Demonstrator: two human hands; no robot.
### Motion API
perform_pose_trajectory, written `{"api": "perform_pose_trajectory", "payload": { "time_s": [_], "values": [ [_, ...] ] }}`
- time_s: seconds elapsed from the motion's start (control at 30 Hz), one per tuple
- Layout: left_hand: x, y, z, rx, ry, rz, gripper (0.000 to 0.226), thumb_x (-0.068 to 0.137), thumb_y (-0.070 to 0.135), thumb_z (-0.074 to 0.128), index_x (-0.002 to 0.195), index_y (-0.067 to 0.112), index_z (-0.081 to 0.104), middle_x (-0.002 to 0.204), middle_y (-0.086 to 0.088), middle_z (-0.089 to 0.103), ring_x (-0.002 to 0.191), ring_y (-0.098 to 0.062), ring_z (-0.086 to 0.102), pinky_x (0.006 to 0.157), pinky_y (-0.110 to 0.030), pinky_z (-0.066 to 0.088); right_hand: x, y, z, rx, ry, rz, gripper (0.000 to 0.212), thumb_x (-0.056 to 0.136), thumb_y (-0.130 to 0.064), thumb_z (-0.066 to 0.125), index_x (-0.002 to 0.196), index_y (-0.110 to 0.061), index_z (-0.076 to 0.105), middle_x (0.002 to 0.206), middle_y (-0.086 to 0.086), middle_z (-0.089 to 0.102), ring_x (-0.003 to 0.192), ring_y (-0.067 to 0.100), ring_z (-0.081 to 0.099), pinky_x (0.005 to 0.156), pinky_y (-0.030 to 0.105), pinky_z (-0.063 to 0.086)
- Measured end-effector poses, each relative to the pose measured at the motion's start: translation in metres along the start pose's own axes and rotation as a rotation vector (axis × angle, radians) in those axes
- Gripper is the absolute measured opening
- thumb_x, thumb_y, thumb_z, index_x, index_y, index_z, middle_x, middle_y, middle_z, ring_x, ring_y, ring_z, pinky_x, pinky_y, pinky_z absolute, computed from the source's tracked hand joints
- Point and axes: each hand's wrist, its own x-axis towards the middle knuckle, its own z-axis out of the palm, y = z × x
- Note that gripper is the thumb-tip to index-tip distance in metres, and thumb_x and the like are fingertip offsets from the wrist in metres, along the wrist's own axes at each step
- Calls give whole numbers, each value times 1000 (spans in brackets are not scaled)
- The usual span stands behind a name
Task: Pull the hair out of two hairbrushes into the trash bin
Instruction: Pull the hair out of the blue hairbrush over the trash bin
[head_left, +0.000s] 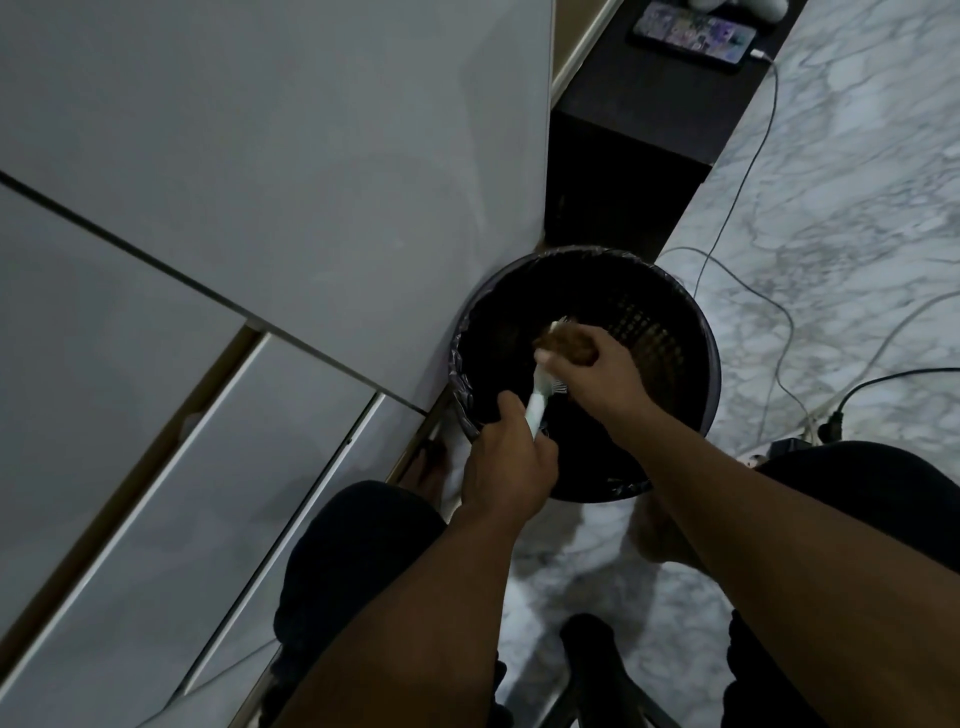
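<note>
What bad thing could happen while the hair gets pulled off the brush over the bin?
The hair clump sits near the bin's middle, so it should land inside, but stray strands might drift onto the marble floor. The left hand holds the hairbrush only by its handle; a hard tug from the right hand could drop the brush in.
</note>
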Motion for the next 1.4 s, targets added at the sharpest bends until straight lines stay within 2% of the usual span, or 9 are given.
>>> {"api": "perform_pose_trajectory", "payload": {
  "time_s": [0.2, 0.33, 0.57, 0.67, 0.8, 0.9, 1.0, 1.23, 1.4],
  "values": [
    [-1, -1, -1, 11, 18, 1, 24, 95, 23, 53, 111, 13, 38, 86, -6, 57, 74, -31, 61, 56, -34, 39, 7, 4, -1, -21, 147, -15, 19, 80, -28, 83, 93, -15, 79, 87, 1, 77, 86, 18, 74, 85, 37, 60],
    [1, 1, -1, -21, 35, -14, 23, 95, 25, 53, 109, 17, 38, 86, -7, 59, 72, -28, 61, 55, -35, 45, 13, 0, -7, 202, 181, 138, 10, 89, -16, 75, 82, -8, 72, 94, 17, 76, 73, 22, 75, 71, 32, 63],
    [1, 2, -3, -24, 59, -31, 22, 95, 25, 53, 107, 18, 37, 83, -5, 56, 70, -27, 58, 50, -31, 33, 8, -13, -9, 657, 163, 350, 27, 99, 12, 38, 112, -1, 58, 98, 15, 67, 81, 24, 69, 63, 33, 60],
    [0, 1, -3, -1, 39, -34, 22, 95, 25, 53, 108, 18, 37, 84, -4, 56, 68, -25, 56, 48, -31, 34, 7, -13, -10, 532, 146, 300, 46, 95, 12, 34, 126, -16, 54, 113, 7, 62, 96, 25, 67, 67, 38, 63],
    [1, 0, 1, -13, 10, -15, 22, 93, 24, 53, 105, 18, 36, 86, -7, 60, 73, -31, 62, 55, -36, 45, 7, -11, -4, 186, 22, 89, 54, 95, -20, 52, 148, -28, 46, 133, -5, 56, 117, 14, 58, 100, 32, 50],
    [2, -1, 1, 0, 18, -21, 23, 93, 24, 54, 106, 16, 37, 87, -9, 60, 74, -33, 62, 56, -36, 44, 4, -6, -1, -75, 41, -101, 40, 89, -34, 70, 126, -18, 68, 114, -6, 68, 105, 9, 63, 90, 23, 49],
    [2, -2, 1, 13, 20, -37, 23, 94, 26, 53, 106, 16, 37, 86, -8, 59, 75, -32, 63, 57, -36, 44, 8, 1, -4, -207, 147, -81, 19, 86, -29, 76, 95, -11, 76, 90, 4, 74, 86, 16, 70, 81, 32, 57],
    [2, 2, -1, -4, 44, -49, 23, 95, 25, 52, 109, 18, 37, 81, -2, 53, 66, -24, 53, 49, -30, 31, 20, -11, -12, 527, 171, 309, 6, 101, -2, 50, 104, 0, 54, 98, 20, 67, 68, 27, 72, 62, 40, 63],
    [2, 1, 1, -20, 32, -54, 22, 94, 25, 53, 107, 18, 37, 85, -6, 57, 70, -27, 57, 55, -33, 39, 9, -12, -10, 481, 141, 245, 44, 91, 16, 37, 123, -14, 47, 103, 12, 62, 82, 27, 69, 71, 46, 63]
  ]
}}
